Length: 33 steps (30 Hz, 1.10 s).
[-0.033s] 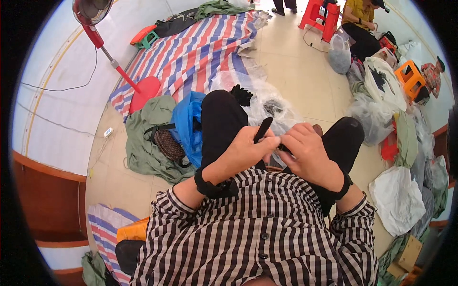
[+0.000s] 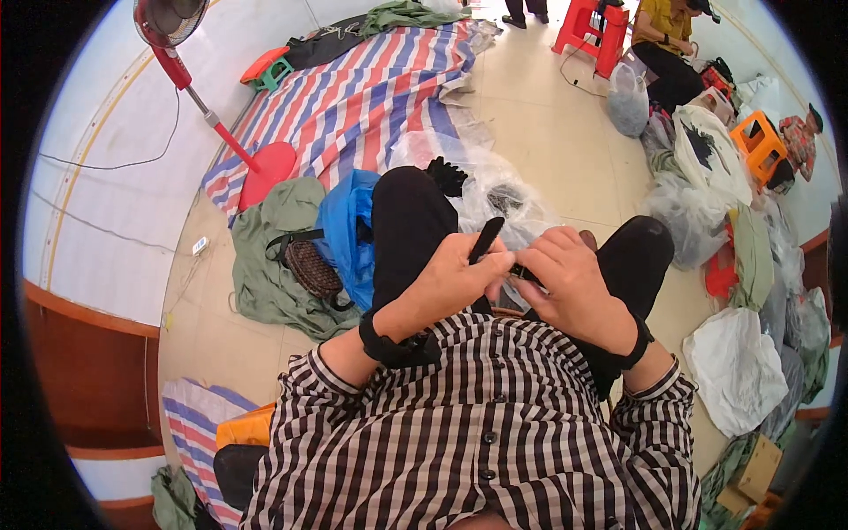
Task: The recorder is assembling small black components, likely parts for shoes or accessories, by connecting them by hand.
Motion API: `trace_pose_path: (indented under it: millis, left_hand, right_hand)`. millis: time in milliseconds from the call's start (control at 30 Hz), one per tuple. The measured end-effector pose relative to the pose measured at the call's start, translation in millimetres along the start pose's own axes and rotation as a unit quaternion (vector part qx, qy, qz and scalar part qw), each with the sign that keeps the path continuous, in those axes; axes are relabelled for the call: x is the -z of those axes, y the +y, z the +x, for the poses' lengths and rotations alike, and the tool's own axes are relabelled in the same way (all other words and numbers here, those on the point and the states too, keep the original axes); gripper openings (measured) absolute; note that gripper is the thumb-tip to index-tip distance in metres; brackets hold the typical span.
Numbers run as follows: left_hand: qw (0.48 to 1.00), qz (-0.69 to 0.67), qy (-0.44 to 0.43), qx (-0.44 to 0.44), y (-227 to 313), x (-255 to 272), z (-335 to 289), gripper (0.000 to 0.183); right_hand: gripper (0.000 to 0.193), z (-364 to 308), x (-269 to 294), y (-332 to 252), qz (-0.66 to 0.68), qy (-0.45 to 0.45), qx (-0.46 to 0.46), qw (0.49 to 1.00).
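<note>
Above my lap, my left hand is closed on a black strap, whose flat end sticks up past the thumb. My right hand is closed too, its fingertips pinching a small dark part close to the left thumb. That part looks like the strap's other end; its shape is mostly hidden by fingers. The hands almost touch. Beyond them, a clear plastic bag lies on the floor between my knees, with dark pieces inside. A bundle of black strips rests beside my left knee.
At left are a blue bag, green cloth, a brown woven item and a red fan. Striped sheeting spreads beyond. Filled bags and an orange stool line the right, where a person sits.
My left thumb has shifted slightly, and a little more of the dark part between the fingertips shows. Otherwise the hands and strap keep their places.
</note>
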State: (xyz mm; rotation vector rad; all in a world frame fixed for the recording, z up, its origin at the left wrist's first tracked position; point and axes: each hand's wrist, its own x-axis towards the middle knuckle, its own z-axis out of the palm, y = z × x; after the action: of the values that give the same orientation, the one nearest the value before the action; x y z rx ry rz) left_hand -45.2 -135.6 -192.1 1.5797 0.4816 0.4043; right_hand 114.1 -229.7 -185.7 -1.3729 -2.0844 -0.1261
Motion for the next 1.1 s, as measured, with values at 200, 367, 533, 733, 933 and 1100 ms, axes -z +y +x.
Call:
trace_pose_path:
  millis: [200, 367, 533, 733, 933, 1100]
  left_hand:
    - [0.997, -0.062, 0.018, -0.042, 17.6, -3.8, -17.6, 0.023]
    - [0.992, -0.126, 0.016, -0.008, 27.7, -3.4, -27.5, 0.025]
    - [0.99, -0.14, 0.029, -0.013, 26.9, -0.8, -36.1, 0.026]
    - [0.99, -0.114, 0.037, -0.067, 41.1, 3.5, -49.8, 0.025]
    - [0.99, -0.103, 0.048, -0.084, 47.7, 7.3, -61.0, 0.025]
    - [0.991, -0.113, 0.029, -0.07, 52.0, 15.3, -62.4, 0.025]
  right_hand:
    - [0.025, 3.5, 11.9, -8.6, 0.056, 0.048, 0.018, 0.997]
    - [0.026, 3.6, 9.3, -10.3, 0.098, 0.1, 0.037, 0.989]
    - [0.03, 7.1, 12.1, -13.3, 0.111, 0.112, 0.079, 0.984]
    - [0.033, 18.6, 16.4, -21.3, 0.142, 0.126, 0.114, 0.975]
    - [0.036, 29.5, 25.0, -34.2, 0.158, 0.131, 0.14, 0.969]
    - [0.035, 34.8, 29.7, -39.6, 0.156, 0.115, 0.143, 0.971]
